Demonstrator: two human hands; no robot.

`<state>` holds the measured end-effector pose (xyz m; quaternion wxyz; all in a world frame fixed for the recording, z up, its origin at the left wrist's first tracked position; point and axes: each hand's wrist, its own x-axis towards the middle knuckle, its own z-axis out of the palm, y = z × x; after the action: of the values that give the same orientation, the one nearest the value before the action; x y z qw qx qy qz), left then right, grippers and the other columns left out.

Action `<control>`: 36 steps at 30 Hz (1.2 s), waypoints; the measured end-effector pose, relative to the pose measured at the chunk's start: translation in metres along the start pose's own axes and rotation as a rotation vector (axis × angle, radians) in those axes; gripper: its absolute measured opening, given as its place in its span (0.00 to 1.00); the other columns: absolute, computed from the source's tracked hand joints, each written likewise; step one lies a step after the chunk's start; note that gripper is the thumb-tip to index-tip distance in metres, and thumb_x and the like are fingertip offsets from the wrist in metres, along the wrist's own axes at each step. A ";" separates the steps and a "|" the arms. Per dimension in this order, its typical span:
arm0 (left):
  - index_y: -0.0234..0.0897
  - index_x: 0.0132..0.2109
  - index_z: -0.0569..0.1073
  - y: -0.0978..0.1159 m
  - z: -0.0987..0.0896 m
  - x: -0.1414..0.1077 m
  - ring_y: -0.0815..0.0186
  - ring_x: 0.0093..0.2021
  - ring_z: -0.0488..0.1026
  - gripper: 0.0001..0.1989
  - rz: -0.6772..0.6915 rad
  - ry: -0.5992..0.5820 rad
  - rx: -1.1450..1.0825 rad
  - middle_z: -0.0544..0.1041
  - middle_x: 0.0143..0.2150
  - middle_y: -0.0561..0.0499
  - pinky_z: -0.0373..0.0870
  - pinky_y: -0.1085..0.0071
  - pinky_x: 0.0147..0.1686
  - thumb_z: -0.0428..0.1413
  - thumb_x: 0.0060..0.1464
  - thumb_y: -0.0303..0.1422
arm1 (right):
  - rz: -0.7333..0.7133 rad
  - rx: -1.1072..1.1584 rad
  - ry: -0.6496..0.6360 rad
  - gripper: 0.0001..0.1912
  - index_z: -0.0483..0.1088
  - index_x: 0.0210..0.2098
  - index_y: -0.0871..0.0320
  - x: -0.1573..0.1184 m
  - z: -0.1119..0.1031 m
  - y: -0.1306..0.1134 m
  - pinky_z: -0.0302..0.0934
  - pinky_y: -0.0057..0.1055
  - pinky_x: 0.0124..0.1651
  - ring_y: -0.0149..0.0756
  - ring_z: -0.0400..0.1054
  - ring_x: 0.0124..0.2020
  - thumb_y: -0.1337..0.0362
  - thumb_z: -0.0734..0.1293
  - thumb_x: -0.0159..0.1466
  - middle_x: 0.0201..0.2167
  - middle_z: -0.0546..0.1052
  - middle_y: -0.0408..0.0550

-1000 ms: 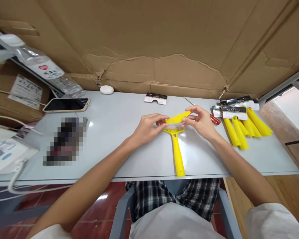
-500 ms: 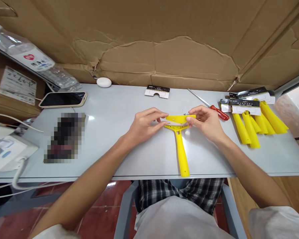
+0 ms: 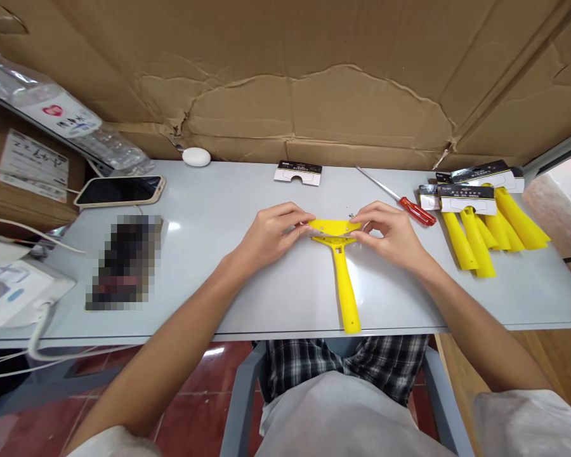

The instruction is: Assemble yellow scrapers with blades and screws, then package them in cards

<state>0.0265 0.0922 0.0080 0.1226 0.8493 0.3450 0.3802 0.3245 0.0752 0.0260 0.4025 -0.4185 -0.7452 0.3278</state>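
Nearest, lap: checked shorts and a pale shirt below the table's near edge.
Table: pale grey top, running the full width of the view.
Yellow scraper: lies flat at centre; its handle points toward the person, with the end reaching the near edge; its wide head is away from the person, between both hands.
Yellow plate: a flat strip set across the scraper's head, ends under the fingertips of both hands.
Left hand: fingers curled, tips pinching the left end of the head and plate.
Right hand: thumb and fingers pinching the right end of the same parts.
Blurred patch: on the table's left side; contents cannot be told.
Finished scrapers: yellow, sleeved in black-and-white cards, heaped at right.
Screwdriver: red handle, just left of that heap.
Phone: face up, far left.
Loose card: near the back edge.
White puck: beside the backdrop.
Cardboard: creased sheet behind everything.
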 end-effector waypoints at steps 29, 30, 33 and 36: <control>0.41 0.52 0.85 -0.004 -0.002 0.000 0.56 0.51 0.77 0.10 -0.023 -0.243 0.024 0.82 0.50 0.45 0.75 0.56 0.55 0.60 0.71 0.35 | -0.280 -0.286 -0.155 0.06 0.81 0.44 0.53 0.000 -0.009 0.016 0.74 0.43 0.48 0.42 0.77 0.44 0.68 0.71 0.71 0.41 0.85 0.48; 0.41 0.52 0.85 -0.004 -0.002 0.000 0.56 0.51 0.77 0.10 -0.021 -0.244 0.024 0.82 0.50 0.45 0.75 0.55 0.55 0.60 0.71 0.34 | -0.276 -0.286 -0.159 0.06 0.81 0.44 0.53 0.000 -0.009 0.017 0.74 0.43 0.48 0.43 0.77 0.44 0.68 0.71 0.71 0.41 0.85 0.48; 0.41 0.53 0.85 -0.005 -0.001 -0.001 0.55 0.51 0.77 0.10 -0.014 -0.253 0.028 0.82 0.50 0.44 0.75 0.55 0.55 0.60 0.71 0.34 | -0.262 -0.285 -0.171 0.06 0.81 0.44 0.53 0.000 -0.009 0.017 0.73 0.44 0.48 0.44 0.77 0.44 0.67 0.70 0.71 0.41 0.85 0.49; 0.40 0.53 0.85 -0.007 0.001 -0.001 0.56 0.51 0.77 0.10 -0.006 -0.259 0.033 0.82 0.50 0.44 0.76 0.56 0.55 0.60 0.71 0.35 | -0.259 -0.290 -0.187 0.06 0.81 0.44 0.54 0.000 -0.009 0.017 0.73 0.44 0.49 0.44 0.77 0.44 0.68 0.70 0.71 0.41 0.85 0.49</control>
<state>0.0228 0.0966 0.0036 0.1534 0.8922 0.3351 0.2611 0.3387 0.0842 0.0161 0.3062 -0.3405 -0.8662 0.2000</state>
